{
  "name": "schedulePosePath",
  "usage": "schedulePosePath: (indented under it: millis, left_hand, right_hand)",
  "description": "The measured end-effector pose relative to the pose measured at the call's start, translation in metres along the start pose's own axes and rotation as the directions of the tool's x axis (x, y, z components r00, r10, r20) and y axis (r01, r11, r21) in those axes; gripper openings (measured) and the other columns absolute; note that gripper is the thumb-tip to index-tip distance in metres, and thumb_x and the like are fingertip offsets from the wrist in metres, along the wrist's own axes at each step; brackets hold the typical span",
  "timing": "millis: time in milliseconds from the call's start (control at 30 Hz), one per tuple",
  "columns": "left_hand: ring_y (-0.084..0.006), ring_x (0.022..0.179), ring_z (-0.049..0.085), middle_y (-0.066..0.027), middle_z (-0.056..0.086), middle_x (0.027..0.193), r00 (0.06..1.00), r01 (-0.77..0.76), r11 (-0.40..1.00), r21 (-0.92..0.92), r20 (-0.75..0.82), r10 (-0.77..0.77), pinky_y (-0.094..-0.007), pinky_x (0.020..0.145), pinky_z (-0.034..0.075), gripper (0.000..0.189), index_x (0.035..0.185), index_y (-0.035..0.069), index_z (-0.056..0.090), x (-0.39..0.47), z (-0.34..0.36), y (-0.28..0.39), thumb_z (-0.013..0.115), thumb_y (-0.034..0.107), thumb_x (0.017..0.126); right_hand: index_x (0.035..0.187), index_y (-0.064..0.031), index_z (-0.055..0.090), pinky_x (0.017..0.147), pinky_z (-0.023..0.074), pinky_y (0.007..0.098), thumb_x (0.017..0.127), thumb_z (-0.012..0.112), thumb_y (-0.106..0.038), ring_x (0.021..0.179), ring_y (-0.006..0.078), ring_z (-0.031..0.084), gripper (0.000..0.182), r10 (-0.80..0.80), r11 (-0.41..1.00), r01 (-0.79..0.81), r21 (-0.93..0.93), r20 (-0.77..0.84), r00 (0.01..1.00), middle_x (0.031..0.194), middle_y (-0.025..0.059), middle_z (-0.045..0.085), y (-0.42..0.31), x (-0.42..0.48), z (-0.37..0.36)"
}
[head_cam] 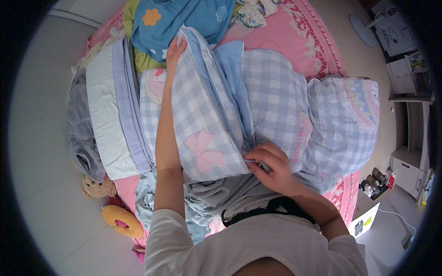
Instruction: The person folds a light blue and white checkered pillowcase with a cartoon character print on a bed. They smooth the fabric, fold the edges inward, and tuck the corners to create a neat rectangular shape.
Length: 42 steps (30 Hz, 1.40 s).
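Note:
My left hand (176, 49) grips the far corner of a folded gingham quilt (197, 114), blue-grey and white with a pink bow patch. Its near right corner is pinched between the thumb and fingers of my right hand (271, 167). The held part is raised on edge, and blue lining shows between its layers. To the right, another gingham section (272, 89) with pink appliqué lies flat; whether it joins the held part, I cannot tell. Left of my forearm, a gingham piece with a pink patch (152, 89) is partly hidden.
Folded pale bedding (103, 114) and a grey cloth (81, 120) lie at the left. A teal blanket (179, 17) is heaped at the far side of the pink bedspread (276, 31). A teddy bear (98, 186) and a yellow ring cushion (122, 220) edge the bed. A gingham bundle (345, 127) sits right.

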<state>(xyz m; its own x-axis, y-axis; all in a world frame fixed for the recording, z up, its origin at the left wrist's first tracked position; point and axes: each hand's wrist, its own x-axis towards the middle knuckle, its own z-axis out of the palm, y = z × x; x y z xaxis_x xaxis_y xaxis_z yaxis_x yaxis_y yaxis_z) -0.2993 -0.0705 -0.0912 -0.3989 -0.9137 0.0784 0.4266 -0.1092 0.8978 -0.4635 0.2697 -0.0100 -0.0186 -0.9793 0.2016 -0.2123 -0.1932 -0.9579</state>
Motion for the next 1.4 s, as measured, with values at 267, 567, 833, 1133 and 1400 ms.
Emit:
schedulePosePath:
  millis: [267, 567, 833, 1133, 1400]
  left_hand:
    - [-0.0050, 0.078, 0.056, -0.0001, 0.062, 0.093, 1.000, -0.004, 1.000, 0.019, -0.023, 0.004, -0.0160, 0.070, 0.043, 0.021, 0.109, 0.003, 0.056, -0.009, 0.015, 0.004, 0.056, 0.011, 0.089]
    - [-0.0046, 0.084, 0.055, -0.0006, 0.061, 0.099, 0.985, -0.030, 0.996, 0.084, 0.170, 0.015, -0.0166, 0.074, 0.043, 0.025, 0.112, 0.002, 0.054, 0.000, 0.001, -0.009, 0.057, 0.012, 0.089]
    - [-0.0071, 0.088, 0.056, -0.0021, 0.060, 0.104, 0.976, -0.085, 0.994, 0.068, 0.205, 0.069, -0.0182, 0.076, 0.043, 0.030, 0.117, 0.003, 0.053, 0.003, -0.008, -0.006, 0.055, 0.015, 0.090]
    - [-0.0063, 0.085, 0.058, -0.0010, 0.063, 0.099, 0.969, -0.033, 0.999, 0.027, 0.244, 0.026, -0.0178, 0.074, 0.044, 0.026, 0.115, 0.004, 0.054, -0.003, 0.003, 0.002, 0.052, 0.015, 0.092]
    - [-0.0084, 0.089, 0.058, -0.0023, 0.061, 0.104, 0.943, -0.029, 0.999, -0.030, 0.331, 0.037, -0.0195, 0.077, 0.045, 0.032, 0.121, 0.003, 0.049, 0.007, -0.013, -0.006, 0.051, 0.014, 0.092]
  right_hand:
    - [0.090, -0.0038, 0.059, 0.082, 0.0420, 0.0385, 0.072, 0.068, -0.008, 0.091, 0.0285, 0.051, 0.020, 0.012, 0.977, 0.032, -0.212, 0.203, 0.979, 0.093, 0.0108, 0.052, -0.008, 0.009, -0.002]
    - [0.094, -0.0042, 0.049, 0.080, 0.0428, 0.0370, 0.071, 0.064, -0.002, 0.088, 0.0299, 0.052, 0.027, -0.156, 0.983, 0.127, 0.129, 0.243, 0.958, 0.094, 0.0118, 0.051, -0.010, 0.005, 0.004]
    - [0.095, -0.0008, 0.053, 0.069, 0.0457, 0.0321, 0.075, 0.064, -0.007, 0.079, 0.0218, 0.057, 0.023, 0.306, 0.942, -0.316, 0.116, 0.096, 0.947, 0.087, 0.0120, 0.055, -0.012, -0.007, 0.005]
    - [0.088, 0.0001, 0.060, 0.071, 0.0473, 0.0355, 0.075, 0.065, -0.010, 0.082, 0.0274, 0.058, 0.018, 0.217, 0.976, -0.206, -0.077, 0.186, 0.958, 0.085, 0.0124, 0.057, -0.007, -0.005, 0.001]
    - [0.099, -0.0083, 0.062, 0.083, 0.0467, 0.0392, 0.066, 0.069, -0.009, 0.085, 0.0250, 0.056, 0.033, -0.387, 0.898, 0.377, -0.227, 0.004, 0.922, 0.086, 0.0075, 0.056, -0.007, -0.010, 0.021]
